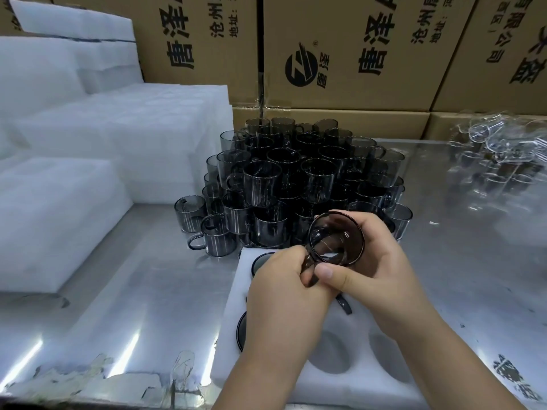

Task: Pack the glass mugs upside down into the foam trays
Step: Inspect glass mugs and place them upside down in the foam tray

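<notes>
I hold one smoky glass mug (pixel 337 236) tilted, its mouth facing me, above a white foam tray (pixel 233 294). My left hand (pixel 284 288) pinches the mug's handle. My right hand (pixel 367 261) wraps around its body, thumb pressed near the handle. In the tray, mugs (pixel 260 261) sit upside down at the left, partly hidden by my hands, and a handle (pixel 344 304) shows under my right wrist. Two round holes (pixel 331 355) near the front hold nothing. A tall pile of dark mugs (pixel 296 179) stands just behind the tray.
Stacks of white foam trays (pixel 88 161) fill the left side of the steel table (pixel 133 291). Cardboard boxes (pixel 355 54) form a wall at the back. Clear glass mugs (pixel 497 155) are heaped at the far right.
</notes>
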